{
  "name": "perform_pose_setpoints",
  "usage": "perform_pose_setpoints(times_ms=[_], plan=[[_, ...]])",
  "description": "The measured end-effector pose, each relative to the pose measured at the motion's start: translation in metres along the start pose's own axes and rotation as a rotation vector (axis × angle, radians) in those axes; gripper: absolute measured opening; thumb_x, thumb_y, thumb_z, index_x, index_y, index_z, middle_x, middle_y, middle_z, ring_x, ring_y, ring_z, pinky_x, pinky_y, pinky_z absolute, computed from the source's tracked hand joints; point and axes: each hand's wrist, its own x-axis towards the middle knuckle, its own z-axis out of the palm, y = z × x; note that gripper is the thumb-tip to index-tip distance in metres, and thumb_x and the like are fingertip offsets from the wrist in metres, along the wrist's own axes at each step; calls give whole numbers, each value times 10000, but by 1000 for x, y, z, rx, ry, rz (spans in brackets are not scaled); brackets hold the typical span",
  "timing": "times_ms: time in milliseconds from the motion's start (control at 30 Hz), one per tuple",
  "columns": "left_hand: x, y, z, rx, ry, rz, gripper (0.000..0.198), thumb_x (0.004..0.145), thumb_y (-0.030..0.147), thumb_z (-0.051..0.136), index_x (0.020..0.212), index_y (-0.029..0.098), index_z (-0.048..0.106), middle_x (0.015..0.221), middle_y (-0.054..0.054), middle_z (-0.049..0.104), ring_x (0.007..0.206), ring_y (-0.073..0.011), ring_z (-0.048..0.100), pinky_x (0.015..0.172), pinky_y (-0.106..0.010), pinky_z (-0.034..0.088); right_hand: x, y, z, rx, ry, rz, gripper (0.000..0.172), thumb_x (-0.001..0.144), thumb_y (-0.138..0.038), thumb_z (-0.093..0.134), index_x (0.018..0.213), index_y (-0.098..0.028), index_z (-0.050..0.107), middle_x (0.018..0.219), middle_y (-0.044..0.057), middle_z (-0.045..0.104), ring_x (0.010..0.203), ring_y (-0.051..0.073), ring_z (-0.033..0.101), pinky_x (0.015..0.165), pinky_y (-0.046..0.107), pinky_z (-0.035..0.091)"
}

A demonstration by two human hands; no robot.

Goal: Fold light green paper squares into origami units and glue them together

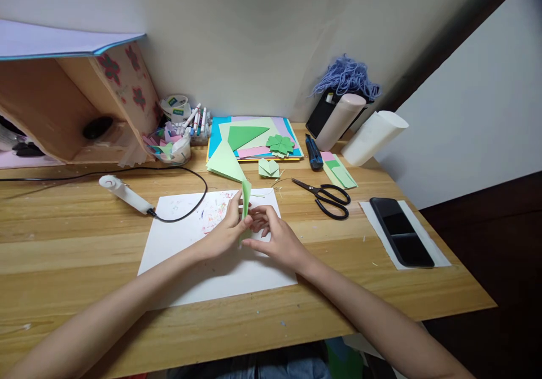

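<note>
The left hand point(224, 233) pinches the folded green paper point(246, 199) upright above the white sheet point(254, 282), which probably shields the table point(63, 243) (coloured marks point(215, 214) spot it). The right hand point(280, 242) curves alongside, perhaps for steadiness; whether it grips, I cannot tell.

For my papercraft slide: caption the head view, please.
Over a white sheet, the left hand grips folded light-green paper, the right hand close by; black-handled scissors lie nearby.

Open desktop point(334, 249) left of phone point(401, 229), scissors point(317, 190) blocking behind
</note>
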Motion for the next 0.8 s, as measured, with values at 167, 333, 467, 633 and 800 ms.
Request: perform_pose_setpoints(times_ms=[167,333,467,633,800], plan=[[0,-1,0,-20,-42,-46,799,757,452,547,1362,251,65,1302,-138,305,1168,-268,375,941,-423,346,0,0,-2,49,-15,-11,562,656,-271,675,1121,-223,361,1014,53,598,894,180,563,770,337,436],[0,6,-1,112,14,-38,688,770,449,525,1322,241,172,1303,-116,318,1191,-259,347,979,-410,302,1,-4,-9,148,-2,-14,348,753,-422,564,999,-196,466,967,57,590,829,162,564,663,276,450],[-1,12,1,238,29,-12,701,730,443,578,1298,225,229,1305,-111,318,1225,-262,288,1006,-404,261,5,-1,-11,298,82,26,290,813,-420,470,979,-184,502,873,37,578,753,138,553,624,255,452],[-2,17,2,140,12,-66,550,783,435,504,1266,225,344,1298,-84,383,1223,-250,298,1018,-400,237,12,5,-17,395,135,126,275,765,-395,524,910,-163,552,785,27,594,637,131,545,565,253,464],[6,7,-10,-309,77,-295,447,816,440,395,1130,138,497,1091,-113,583,994,-278,535,834,-409,425,18,17,-34,376,246,91,296,777,-370,510,992,-167,536,869,54,637,767,169,593,678,290,487]])
